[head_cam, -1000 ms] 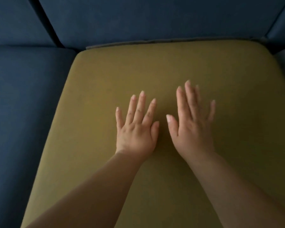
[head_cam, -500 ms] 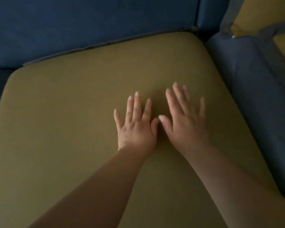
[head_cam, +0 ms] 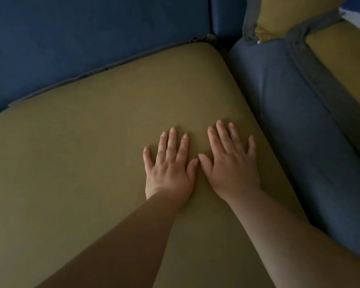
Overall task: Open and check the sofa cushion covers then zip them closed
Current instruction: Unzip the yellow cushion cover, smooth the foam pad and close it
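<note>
A large olive-yellow seat cushion (head_cam: 92,152) fills most of the view. Both my hands lie flat on its top, palms down, fingers straight and spread. My left hand (head_cam: 169,167) rests right of the cushion's middle. My right hand (head_cam: 231,163) lies beside it, the two thumbs nearly touching. A dark strip along the cushion's far edge (head_cam: 104,68) looks like the seam or zipper line; I cannot tell whether it is open.
The dark blue sofa backrest (head_cam: 92,34) runs behind the cushion. To the right lies a blue-grey cushion (head_cam: 299,121). Past it, at the top right, are more olive-yellow cushions (head_cam: 341,59) with grey edging.
The view has swung to the right, bringing the blue-grey cushion and the yellow cushions into sight. Both hands have stayed flat on the seat cushion, now slightly closer together.
</note>
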Demonstrator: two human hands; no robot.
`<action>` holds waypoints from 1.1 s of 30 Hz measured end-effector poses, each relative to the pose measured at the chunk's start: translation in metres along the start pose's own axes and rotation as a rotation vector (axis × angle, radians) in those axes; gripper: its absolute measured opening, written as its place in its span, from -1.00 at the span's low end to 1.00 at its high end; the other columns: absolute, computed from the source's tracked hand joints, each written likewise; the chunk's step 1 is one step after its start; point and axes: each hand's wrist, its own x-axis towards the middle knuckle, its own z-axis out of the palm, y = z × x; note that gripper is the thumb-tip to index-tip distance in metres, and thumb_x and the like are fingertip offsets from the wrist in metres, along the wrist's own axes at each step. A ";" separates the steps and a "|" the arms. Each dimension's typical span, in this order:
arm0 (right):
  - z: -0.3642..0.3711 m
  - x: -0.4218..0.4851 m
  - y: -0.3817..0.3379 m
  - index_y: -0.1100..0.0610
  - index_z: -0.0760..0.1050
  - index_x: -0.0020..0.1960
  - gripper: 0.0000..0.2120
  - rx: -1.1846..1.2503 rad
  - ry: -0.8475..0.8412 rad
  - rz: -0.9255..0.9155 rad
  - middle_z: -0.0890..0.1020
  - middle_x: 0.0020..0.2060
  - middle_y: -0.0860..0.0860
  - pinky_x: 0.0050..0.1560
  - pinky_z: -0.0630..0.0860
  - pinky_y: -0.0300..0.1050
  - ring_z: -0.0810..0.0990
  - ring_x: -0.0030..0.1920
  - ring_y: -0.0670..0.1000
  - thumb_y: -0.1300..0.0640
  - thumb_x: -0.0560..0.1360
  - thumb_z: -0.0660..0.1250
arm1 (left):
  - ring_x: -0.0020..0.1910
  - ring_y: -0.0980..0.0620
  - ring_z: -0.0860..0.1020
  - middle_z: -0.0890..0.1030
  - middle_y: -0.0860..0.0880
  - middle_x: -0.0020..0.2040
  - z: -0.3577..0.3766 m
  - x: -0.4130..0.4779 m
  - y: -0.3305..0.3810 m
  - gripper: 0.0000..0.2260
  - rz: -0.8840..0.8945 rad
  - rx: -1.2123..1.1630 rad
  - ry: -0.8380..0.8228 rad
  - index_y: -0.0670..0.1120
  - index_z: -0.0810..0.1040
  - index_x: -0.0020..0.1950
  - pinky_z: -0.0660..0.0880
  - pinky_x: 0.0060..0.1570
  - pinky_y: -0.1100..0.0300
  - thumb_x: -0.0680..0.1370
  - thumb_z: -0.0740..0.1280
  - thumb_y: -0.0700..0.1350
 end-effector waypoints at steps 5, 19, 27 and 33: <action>-0.017 -0.002 0.010 0.07 0.17 0.56 -0.30 0.061 0.056 0.034 0.14 0.57 0.07 0.42 0.04 0.36 0.09 0.56 0.12 -0.25 0.51 -0.01 | 0.52 0.11 -0.29 -0.23 0.09 0.57 -0.003 0.000 0.001 -0.44 -0.018 0.006 -0.008 0.15 -0.14 0.56 -0.25 0.47 -0.15 0.57 -0.21 0.25; -0.017 -0.089 -0.010 0.11 0.13 0.57 -0.34 -0.018 0.014 -0.004 0.11 0.57 0.08 0.44 0.09 0.36 0.07 0.56 0.13 -0.22 0.58 -0.06 | 0.55 0.05 -0.20 -0.13 0.04 0.59 0.008 -0.081 -0.009 -0.44 0.052 -0.018 0.047 0.12 -0.03 0.57 -0.16 0.49 -0.17 0.58 -0.17 0.21; -0.011 -0.108 -0.060 0.11 0.13 0.57 -0.35 0.025 0.040 -0.111 0.06 0.58 0.07 0.45 0.08 0.37 0.05 0.57 0.12 -0.18 0.57 0.00 | 0.52 0.06 -0.31 -0.31 0.06 0.54 -0.010 -0.106 -0.048 -0.45 -0.061 -0.085 0.134 0.13 -0.18 0.56 -0.28 0.47 -0.11 0.58 -0.18 0.20; -0.014 -0.108 -0.111 0.12 0.10 0.58 -0.36 0.085 0.186 -0.183 0.01 0.59 0.07 0.45 -0.07 0.33 0.01 0.57 0.12 -0.13 0.58 0.04 | 0.52 0.06 -0.30 -0.28 0.06 0.54 0.000 -0.142 -0.103 -0.43 -0.129 -0.141 0.200 0.08 -0.12 0.57 -0.32 0.45 -0.08 0.58 -0.12 0.18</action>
